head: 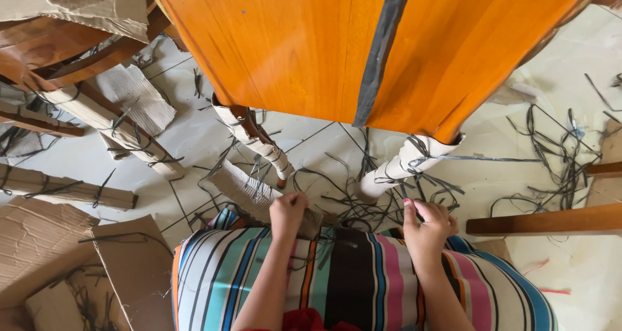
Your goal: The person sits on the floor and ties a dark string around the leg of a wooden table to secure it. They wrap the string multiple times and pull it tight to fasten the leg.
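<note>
Left hand (pixel 288 213): closed over the near end of a cardboard-wrapped piece (pixel 243 187), fingers curled on top; the grip looks firm, though the fingertips are hidden. The piece rests partly on the striped lap (pixel 363 279) and runs up and to the left, away from the body, its far end over the tile floor (pixel 194 133).

Right hand (pixel 427 227): fingers drawn together as if pinching a thin dark strap (pixel 389 204) (what sits between the fingertips cannot be made out). It sits at the lap's far edge, well apart from the wrapped piece.

Relation: the wrapped piece lies directly under the left hand, long axis diagonal toward the upper left; the left hand is plainly the nearer. The right hand is closer to the wrapped chair leg (pixel 402 165) just above it.

Surroundings: an orange wooden seat (pixel 311 46) with a grey tape strip overhead, a second wrapped leg (pixel 259 143), loose straps across the floor, further wrapped pieces and flat cardboard (pixel 45 240) at left.
</note>
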